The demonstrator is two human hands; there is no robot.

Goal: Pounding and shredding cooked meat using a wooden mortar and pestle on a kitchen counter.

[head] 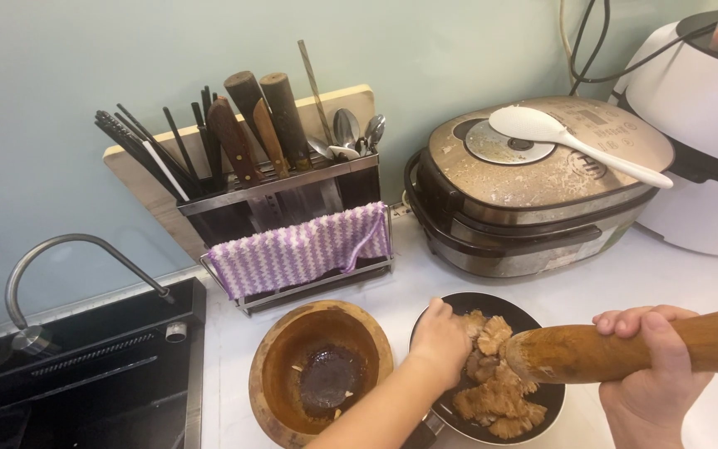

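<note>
Up high, the thick brown wooden pestle [625, 349] sat tight in the right hand [654, 374]; the left hand [440, 337] pinched brown food in the round black pan [533, 407].

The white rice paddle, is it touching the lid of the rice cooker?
Touching. The head view shows the white rice paddle lying flat on the rice cooker lid.

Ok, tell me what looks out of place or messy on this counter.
The white plastic rice paddle lies loose on the lid of the brown rice cooker, its handle jutting past the edge. That lid is smeared with pale residue. The round wooden mortar holds dark leftover paste. Nothing looks spilled on the white counter.
</note>
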